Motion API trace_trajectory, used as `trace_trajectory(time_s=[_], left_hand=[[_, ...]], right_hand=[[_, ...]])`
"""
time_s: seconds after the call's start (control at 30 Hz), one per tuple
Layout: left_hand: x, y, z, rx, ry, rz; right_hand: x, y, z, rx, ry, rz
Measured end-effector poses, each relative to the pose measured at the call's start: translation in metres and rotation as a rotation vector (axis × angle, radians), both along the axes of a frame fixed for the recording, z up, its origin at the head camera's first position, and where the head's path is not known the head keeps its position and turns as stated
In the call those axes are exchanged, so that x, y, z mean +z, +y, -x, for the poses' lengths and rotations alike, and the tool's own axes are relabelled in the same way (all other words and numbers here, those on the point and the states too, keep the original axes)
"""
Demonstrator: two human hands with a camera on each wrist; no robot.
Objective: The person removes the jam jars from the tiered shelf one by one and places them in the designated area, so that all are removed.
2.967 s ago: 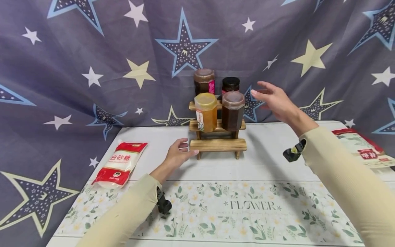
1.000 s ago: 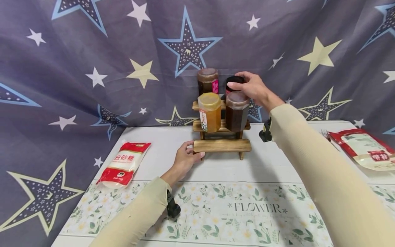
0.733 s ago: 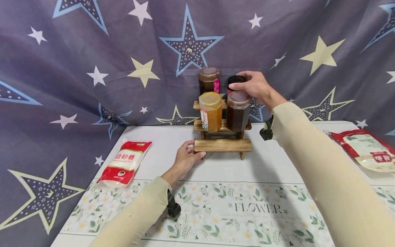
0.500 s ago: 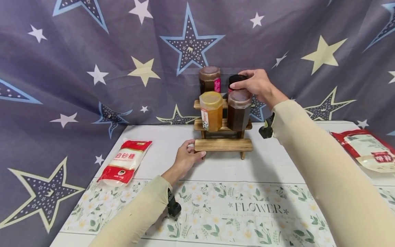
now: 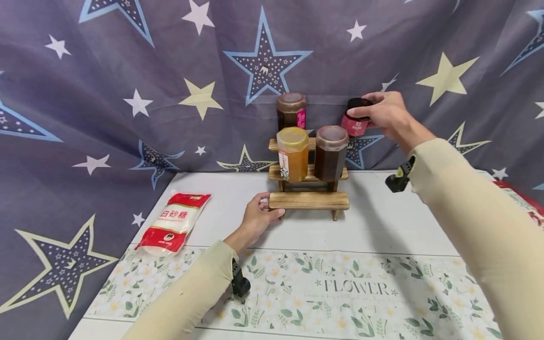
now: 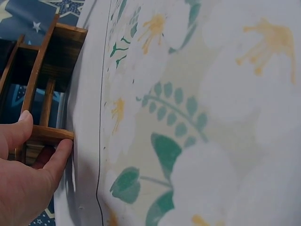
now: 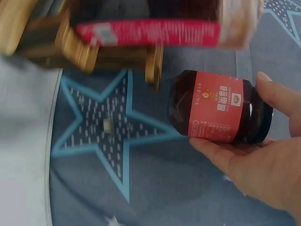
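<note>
My right hand [image 5: 388, 113] holds a small jam jar [image 5: 354, 125] in the air, just right of the wooden step rack [image 5: 309, 200]. In the right wrist view the jam jar [image 7: 216, 106] lies sideways across the picture, its red label showing and thumb and fingers around its black lid. With thumb and fingers, my left hand [image 5: 255, 219] grips the left end of the rack's lowest step; the left wrist view shows the hand [image 6: 28, 183] pinching that wood. On the middle step stand an amber honey jar [image 5: 297, 163] and a dark jar [image 5: 330, 158]. Another dark jar [image 5: 288, 115] stands on the top step.
A red and white sugar bag [image 5: 173, 222] lies on the table's left side. A red and cream packet [image 5: 520, 198] is partly hidden behind the right sleeve. Close behind the rack hangs a starry curtain [image 5: 170, 42]. A floral cloth [image 5: 297, 293] covers the table.
My right hand reached in from the right, took the black-lidded jam jar off the top step and moved it right, clear of the rack. My left hand now grips the rack's lowest step.
</note>
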State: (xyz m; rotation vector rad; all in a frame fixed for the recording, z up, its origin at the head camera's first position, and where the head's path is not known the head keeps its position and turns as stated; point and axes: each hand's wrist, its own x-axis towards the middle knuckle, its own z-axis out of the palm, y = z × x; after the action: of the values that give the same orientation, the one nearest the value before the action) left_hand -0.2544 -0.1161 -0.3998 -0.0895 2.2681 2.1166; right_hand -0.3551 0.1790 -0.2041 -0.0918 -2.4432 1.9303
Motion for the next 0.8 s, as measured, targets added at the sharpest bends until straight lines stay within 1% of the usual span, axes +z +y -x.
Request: trace_trajectory(time_s=[0.23,0.37,0.43,0.53,0.63,0.8], left_hand=[[0.003,-0.002,0.001,0.016,-0.009,0.011],[0.004,-0.001,0.002,0.01,-0.011,0.011],[0.003,-0.001,0.003,0.006,-0.015,0.011],[0.002,0.0,0.004,0.002,-0.019,0.008],[0.002,0.0,0.003,0.001,-0.015,0.007],[0.001,0.001,0.001,-0.004,-0.007,0.003]], right_hand=[[0.003,0.024,-0.01,0.001,0.018,-0.094],[-0.003,0.038,-0.017,-0.004,0.014,-0.18],[-0.011,0.045,-0.02,-0.013,0.009,-0.212],[-0.026,0.056,-0.025,-0.027,0.01,-0.239],[-0.044,0.064,-0.028,-0.021,0.032,-0.233],[-0.074,0.074,-0.035,-0.013,0.042,-0.227]])
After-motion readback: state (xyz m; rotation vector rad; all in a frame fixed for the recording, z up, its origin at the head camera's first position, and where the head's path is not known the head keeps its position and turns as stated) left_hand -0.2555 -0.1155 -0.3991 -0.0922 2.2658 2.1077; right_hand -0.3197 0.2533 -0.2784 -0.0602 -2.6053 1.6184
